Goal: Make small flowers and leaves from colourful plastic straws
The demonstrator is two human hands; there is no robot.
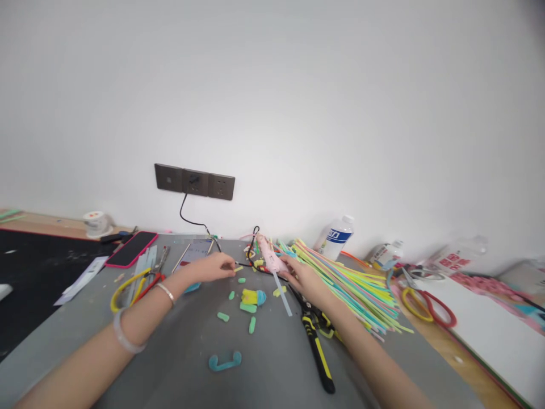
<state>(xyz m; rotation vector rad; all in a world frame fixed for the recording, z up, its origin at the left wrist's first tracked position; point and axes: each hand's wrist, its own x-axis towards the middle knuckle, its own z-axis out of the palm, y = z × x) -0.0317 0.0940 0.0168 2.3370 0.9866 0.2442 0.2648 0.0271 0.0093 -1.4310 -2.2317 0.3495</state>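
My right hand (300, 278) is closed around the handle of a pink hot glue gun (269, 255), whose clear glue stick (283, 295) juts toward me. Beside its nozzle end lie small scraps. My left hand (219, 267) is pinched closed, with a short yellow piece (238, 268) at its fingertips; whether they grip it I cannot tell. Between and below my hands sits a fuzzy yellow and blue pipe-cleaner figure (254, 297). Several short green pieces (222, 316) are scattered around it. Closer to me rests a bent blue pipe-cleaner piece (225, 362).
Black-and-yellow pliers (317, 352) lie under my right forearm, beside a fan of coloured pipe cleaners (353, 284). A white bottle (336, 237) stands by the wall. Yellow-red scissors (428, 304) are at right; a pink-edged phone (133, 249) is at left. A black cable (183, 211) hangs from the socket.
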